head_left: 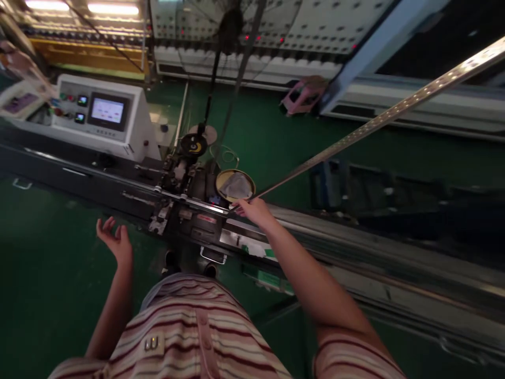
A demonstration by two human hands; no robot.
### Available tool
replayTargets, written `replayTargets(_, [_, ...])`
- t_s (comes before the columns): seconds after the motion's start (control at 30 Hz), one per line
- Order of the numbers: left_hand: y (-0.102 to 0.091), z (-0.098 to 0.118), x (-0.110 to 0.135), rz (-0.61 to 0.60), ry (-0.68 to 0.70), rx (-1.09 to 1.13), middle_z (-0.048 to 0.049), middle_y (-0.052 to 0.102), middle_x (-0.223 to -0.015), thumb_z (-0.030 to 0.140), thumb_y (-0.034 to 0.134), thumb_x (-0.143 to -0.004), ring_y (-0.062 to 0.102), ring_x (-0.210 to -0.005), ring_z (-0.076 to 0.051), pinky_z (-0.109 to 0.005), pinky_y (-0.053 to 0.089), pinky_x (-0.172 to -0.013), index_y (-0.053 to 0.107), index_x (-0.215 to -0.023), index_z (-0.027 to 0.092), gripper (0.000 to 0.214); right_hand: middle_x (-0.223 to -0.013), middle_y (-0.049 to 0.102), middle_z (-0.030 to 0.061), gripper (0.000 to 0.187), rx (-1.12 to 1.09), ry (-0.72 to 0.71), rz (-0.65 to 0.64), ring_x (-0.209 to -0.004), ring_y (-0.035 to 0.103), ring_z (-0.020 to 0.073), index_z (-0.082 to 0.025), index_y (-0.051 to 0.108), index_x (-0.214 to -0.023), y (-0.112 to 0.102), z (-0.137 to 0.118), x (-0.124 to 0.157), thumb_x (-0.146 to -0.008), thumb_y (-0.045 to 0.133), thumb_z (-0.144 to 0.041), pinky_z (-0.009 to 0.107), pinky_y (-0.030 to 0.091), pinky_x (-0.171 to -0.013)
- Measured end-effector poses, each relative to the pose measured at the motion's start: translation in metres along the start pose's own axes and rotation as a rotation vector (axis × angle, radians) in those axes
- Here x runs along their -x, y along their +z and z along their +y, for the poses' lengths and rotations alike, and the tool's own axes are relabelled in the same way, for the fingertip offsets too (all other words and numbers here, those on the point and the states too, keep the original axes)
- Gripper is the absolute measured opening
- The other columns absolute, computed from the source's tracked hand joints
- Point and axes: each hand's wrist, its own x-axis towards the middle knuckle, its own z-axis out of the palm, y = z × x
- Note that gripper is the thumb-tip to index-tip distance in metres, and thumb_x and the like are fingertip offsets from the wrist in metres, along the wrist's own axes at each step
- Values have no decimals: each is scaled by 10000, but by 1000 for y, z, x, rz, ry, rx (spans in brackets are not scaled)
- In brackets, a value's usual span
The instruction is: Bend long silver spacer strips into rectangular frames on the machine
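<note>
Our right hand [255, 210] is out in front, fingers closed on the near end of the long silver metal strip [379, 120]. The grip is small in the frame, but it reads as a pinch. The strip's long axis runs from that hand up and away to the right, rising above the green floor [276, 131] and leaving the frame at the top right corner. So all the free length lies right of and beyond the hand. The held end sits right at the front rail of the long dark machine bench [355, 247], just right of the black clamp head [179, 176] and just in front of a round brass-rimmed dish [235, 185]. Our left hand [114, 243] is well apart from the strip, low on the left, palm up, fingers spread, holding nothing. The right hand is the only one on the strip. A white control box with touchscreen [103, 115] stands on the bench further left. There is open floor beyond the bench under the strip, and a pink stool [303, 95] stands well behind it. The bench edge runs across our front.
</note>
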Motion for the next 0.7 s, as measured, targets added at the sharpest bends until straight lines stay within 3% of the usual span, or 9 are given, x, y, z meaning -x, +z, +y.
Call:
replayTargets(0.23, [-62, -44, -22, 115, -116, -11, -94, 536, -1339, 261, 664, -796, 521, -1261, -209, -374, 440, -1031, 388, -1423, 297, 686, -701, 737, 41, 305, 69, -105, -54, -720, 718, 189, -196, 794, -885, 93, -75, -25, -876, 510, -305, 287, 563, -771])
replayTargets(0.43, [-100, -72, -54, 177, -122, -17, -104, 564, -1310, 280, 674, -799, 536, -1259, -221, -392, 442, -1047, 497, -1329, 251, 559, -720, 731, 34, 307, 66, -159, -78, -659, 701, 171, -186, 788, -887, 170, -143, -49, -844, 500, -283, 291, 558, -747])
replayTargets(0.57, [-110, -89, -76, 167, -128, -20, -111, 573, -1317, 274, 682, -804, 546, -1259, -229, -400, 455, -1042, 527, -1308, 239, 529, -612, 689, 29, 293, 34, -147, -86, -667, 701, 185, -180, 790, -865, 223, -187, -66, -833, 516, -278, 303, 563, -766])
replayTargets(0.7, [-97, -94, -106, 76, -136, 24, -128, 578, -1340, 283, 670, -826, 540, -1283, -233, -406, 453, -1058, 534, -1309, 231, 504, -575, 664, 16, 291, -30, -145, -107, -636, 693, 176, -172, 784, -859, 271, -229, -77, -835, 508, -262, 302, 569, -750])
